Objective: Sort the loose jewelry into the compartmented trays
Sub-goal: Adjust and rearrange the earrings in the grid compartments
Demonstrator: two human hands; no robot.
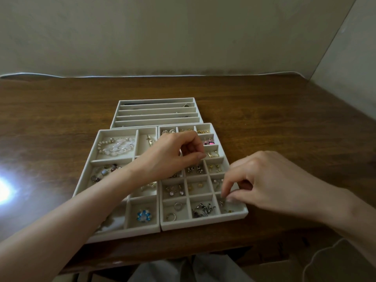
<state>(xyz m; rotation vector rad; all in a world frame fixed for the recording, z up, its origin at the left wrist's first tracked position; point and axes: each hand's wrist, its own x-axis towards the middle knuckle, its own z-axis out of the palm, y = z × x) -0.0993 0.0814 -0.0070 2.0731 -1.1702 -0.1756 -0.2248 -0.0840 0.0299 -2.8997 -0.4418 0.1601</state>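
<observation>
On a brown wooden surface (284,110), a tiny stud earring (221,203) is lying in the cream grid tray (203,224), in its near-right corner compartment, directly under the right hand (270,180), whose fingertips are pinching together. The left hand (173,155) is hovering farther off over mid-tray, fingers curled. I cannot tell whether either is holding anything.

A dark brown wooden table (264,110) fills the middle of the view, its grain running left to right. A bright white glare (4,190) lies on its surface at the left edge. Behind it stands a plain, pale wall (162,33), and a second pale wall (350,53) angles in on the right. A thin light strip (61,75) runs along the table's far edge. Below the near edge, grey cloth (183,269) shows, with a white scalloped shape (329,261) at the lower right.
</observation>
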